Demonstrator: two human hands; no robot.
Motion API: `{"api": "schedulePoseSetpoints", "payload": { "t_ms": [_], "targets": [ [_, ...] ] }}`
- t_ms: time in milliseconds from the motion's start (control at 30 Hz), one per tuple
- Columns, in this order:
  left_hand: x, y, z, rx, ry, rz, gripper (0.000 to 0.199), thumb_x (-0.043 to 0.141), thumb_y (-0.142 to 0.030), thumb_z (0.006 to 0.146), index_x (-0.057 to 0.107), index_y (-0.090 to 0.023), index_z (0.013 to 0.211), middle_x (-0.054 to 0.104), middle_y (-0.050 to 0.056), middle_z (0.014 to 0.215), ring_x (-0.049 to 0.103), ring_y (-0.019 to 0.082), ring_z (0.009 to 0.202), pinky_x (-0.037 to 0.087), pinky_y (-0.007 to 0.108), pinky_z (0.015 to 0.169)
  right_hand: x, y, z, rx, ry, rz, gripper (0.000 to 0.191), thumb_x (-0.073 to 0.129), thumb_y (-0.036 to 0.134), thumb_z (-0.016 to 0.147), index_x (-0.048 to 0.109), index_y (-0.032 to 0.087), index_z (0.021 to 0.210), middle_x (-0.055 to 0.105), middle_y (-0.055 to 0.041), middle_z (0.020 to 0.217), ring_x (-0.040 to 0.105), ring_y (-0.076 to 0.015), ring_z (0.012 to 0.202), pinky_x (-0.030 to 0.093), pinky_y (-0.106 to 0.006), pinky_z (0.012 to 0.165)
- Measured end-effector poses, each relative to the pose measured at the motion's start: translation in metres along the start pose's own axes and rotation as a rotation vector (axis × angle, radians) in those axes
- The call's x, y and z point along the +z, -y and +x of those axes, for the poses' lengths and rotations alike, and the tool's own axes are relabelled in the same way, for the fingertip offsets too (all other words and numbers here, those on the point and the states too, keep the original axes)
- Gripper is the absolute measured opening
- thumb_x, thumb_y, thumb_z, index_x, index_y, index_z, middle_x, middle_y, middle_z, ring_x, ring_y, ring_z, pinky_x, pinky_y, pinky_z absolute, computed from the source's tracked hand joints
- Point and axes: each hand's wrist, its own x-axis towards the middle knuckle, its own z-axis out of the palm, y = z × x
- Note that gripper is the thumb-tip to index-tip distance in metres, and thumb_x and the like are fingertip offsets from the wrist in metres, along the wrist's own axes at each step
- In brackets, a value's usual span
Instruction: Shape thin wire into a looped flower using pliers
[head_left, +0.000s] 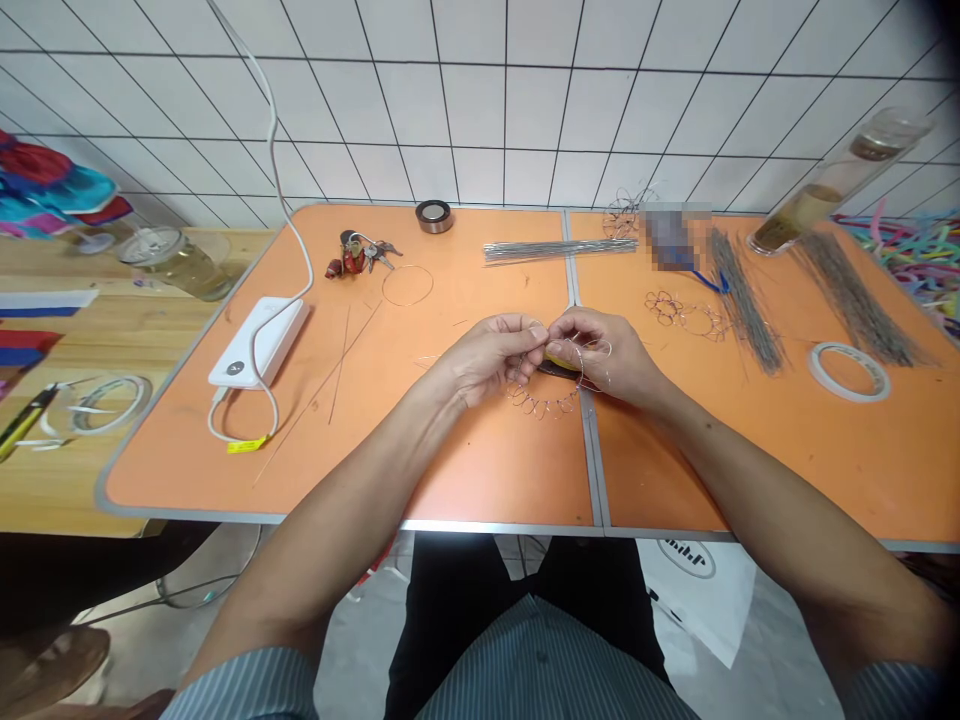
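Observation:
Near the seam of the orange table (pixel 487 480), both hands meet fingertip to fingertip over a thin wire ring with small loops (pixel 551 408). My left hand (pixel 495 355) is closed, thumb and fingers pinching the wire. My right hand (pixel 604 352) pinches it too, with curls of wire sticking out around the fingers. Partly hidden by the right hand is a dark object with a yellow part (pixel 559 366); its kind I cannot make out. Right of the hands lie looped wire flower shapes (pixel 682 316).
Bundles of straight wire (pixel 559 250) lie at the back and right, beside a roll of white tape (pixel 849 372) and a tilted glass jar (pixel 832 190). Leftward are a white power strip (pixel 259 342), keys (pixel 367 250) and dark tape (pixel 433 215). A tiled wall closes the back.

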Motion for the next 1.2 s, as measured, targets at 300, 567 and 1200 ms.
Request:
{"api": "schedulePoseSetpoints", "payload": {
  "t_ms": [300, 567, 1200],
  "targets": [
    [0.002, 0.001, -0.003, -0.020, 0.034, -0.001, 0.024, 0.084, -0.024, 0.088, 0.065, -0.015, 0.076, 0.063, -0.002, 0.064, 0.055, 0.006, 0.049, 0.044, 0.018, 0.045, -0.007, -0.007, 0.000, -0.424, -0.060, -0.330, 0.020, 0.061, 0.038, 0.109, 0.074, 0.026, 0.099, 0.071, -0.0070, 0.103, 0.065, -0.0226, 0.089, 0.050, -0.038, 0.078],
    [0.002, 0.001, 0.001, 0.299, -0.018, 0.162, 0.039, 0.096, -0.042, 0.076, 0.068, -0.016, 0.082, 0.068, -0.002, 0.065, 0.057, 0.007, 0.050, 0.046, 0.019, 0.048, -0.011, -0.001, 0.003, 0.331, -0.068, 0.300, 0.036, 0.087, 0.054, 0.088, 0.074, 0.021, 0.094, 0.070, -0.0028, 0.087, 0.056, -0.0131, 0.067, 0.045, -0.027, 0.058],
    [0.007, 0.015, 0.003, 0.410, 0.049, 0.617, 0.017, 0.072, -0.030, 0.091, 0.063, -0.019, 0.083, 0.059, -0.002, 0.068, 0.054, 0.010, 0.059, 0.042, 0.024, 0.057, -0.011, 0.001, 0.001, 0.472, 0.076, 0.516, 0.039, 0.099, 0.045, 0.076, 0.071, 0.019, 0.078, 0.060, 0.0009, 0.066, 0.043, -0.0085, 0.054, 0.037, -0.021, 0.044]
  ]
}}
